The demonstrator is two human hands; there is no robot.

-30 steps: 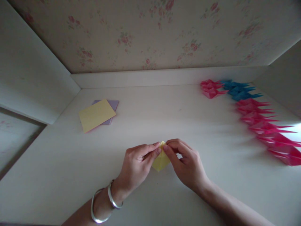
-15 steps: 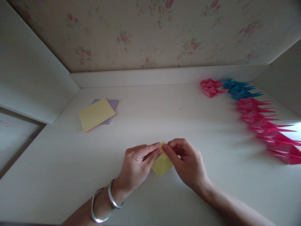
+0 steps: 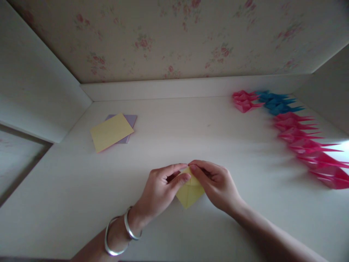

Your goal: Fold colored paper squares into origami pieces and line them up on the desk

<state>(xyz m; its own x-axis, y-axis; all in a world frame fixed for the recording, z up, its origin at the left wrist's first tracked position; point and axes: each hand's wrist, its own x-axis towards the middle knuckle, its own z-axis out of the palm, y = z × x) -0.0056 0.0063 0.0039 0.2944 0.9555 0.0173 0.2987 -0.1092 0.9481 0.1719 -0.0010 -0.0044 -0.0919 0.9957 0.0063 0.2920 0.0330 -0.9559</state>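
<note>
A small folded piece of yellow origami paper (image 3: 189,195) is between my two hands, just above or on the white tabletop. Crease lines run across it, and its lower corner points toward me. My left hand (image 3: 163,189), with two silver bangles on the wrist, holds the paper's left side, thumb on the front face and index finger along the upper edge. My right hand (image 3: 215,185) pinches the top corner between thumb and index finger. The fingers cover both side corners of the paper.
Yellow sheets (image 3: 111,133) lie askew on purple sheets (image 3: 132,120) at the left. Along the right side stand several folded pink paper shapes (image 3: 308,146), with blue ones (image 3: 280,105) and more pink ones (image 3: 244,102) farther back. A white table (image 3: 169,131) meets a flowered wall behind.
My right fingers have closed together at the paper's top corner. My left thumb has slid slightly right and down, and the paper's lower part has shifted a little toward me.
</note>
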